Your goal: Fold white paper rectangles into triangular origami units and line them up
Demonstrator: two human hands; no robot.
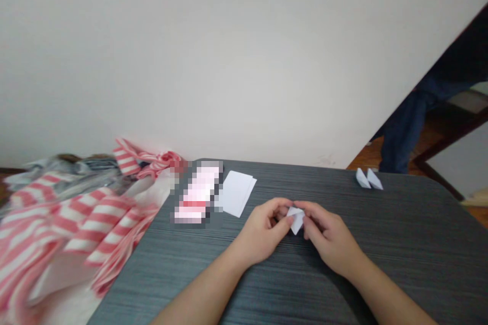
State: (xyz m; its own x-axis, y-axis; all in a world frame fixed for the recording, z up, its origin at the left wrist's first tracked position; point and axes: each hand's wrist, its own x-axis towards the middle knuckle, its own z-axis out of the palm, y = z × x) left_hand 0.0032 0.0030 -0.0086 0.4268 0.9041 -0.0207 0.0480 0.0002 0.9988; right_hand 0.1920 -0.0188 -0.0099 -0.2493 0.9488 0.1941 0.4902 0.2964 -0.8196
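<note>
Between my two hands is a small folded piece of white paper (296, 220), raised a little over the dark table. My left hand (266, 228) pinches its left side between thumb and fingers. On the other side, my right hand (328, 233) grips the paper's right edge with thumb and fingertips. Parts of the paper are hidden behind the fingers. Left of my hands lies a short stack of white paper sheets (237, 194). Two folded white paper boats (369, 179) stand side by side near the table's far right edge.
The dark wood-grain table (183, 264) meets a white wall (244, 61) at the back. A blurred-out phone-like object (198, 193) lies by the sheets. Red-and-white striped cloth (87, 218) is heaped off the table's left side. Dark blue fabric (402, 127) hangs beyond the right end.
</note>
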